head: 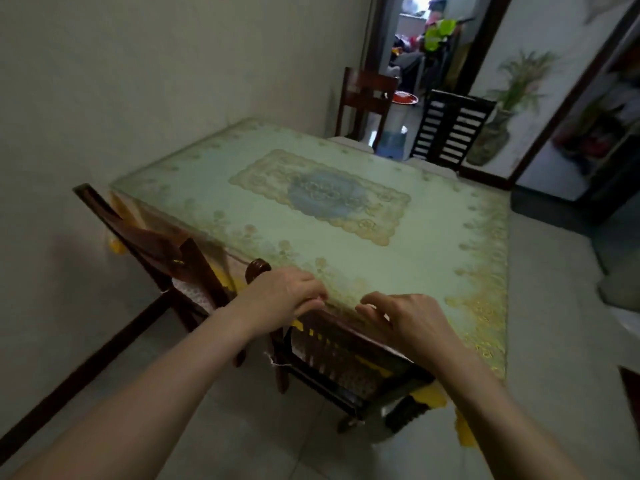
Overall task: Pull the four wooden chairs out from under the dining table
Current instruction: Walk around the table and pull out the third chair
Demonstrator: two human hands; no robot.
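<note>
The dining table (433,244) carries a pale green and gold patterned cloth. The near wooden chair (332,358) is tucked against the table's front edge, right in front of me. My left hand (287,292) curls over the left end of its top rail. My right hand (412,320) bends its fingers over the same rail further right. A second chair (152,244) stands at an angle at the table's left corner, close to the wall. Two more chairs, one brown (367,98) and one dark and slatted (453,129), stand at the far end.
A plain wall runs along the left with a dark baseboard (83,372). Behind the far chairs is a doorway (426,46) to a cluttered room, with a small blue stool (391,145) in it. A potted-plant picture (505,112) covers the right wall. Tiled floor lies on the right.
</note>
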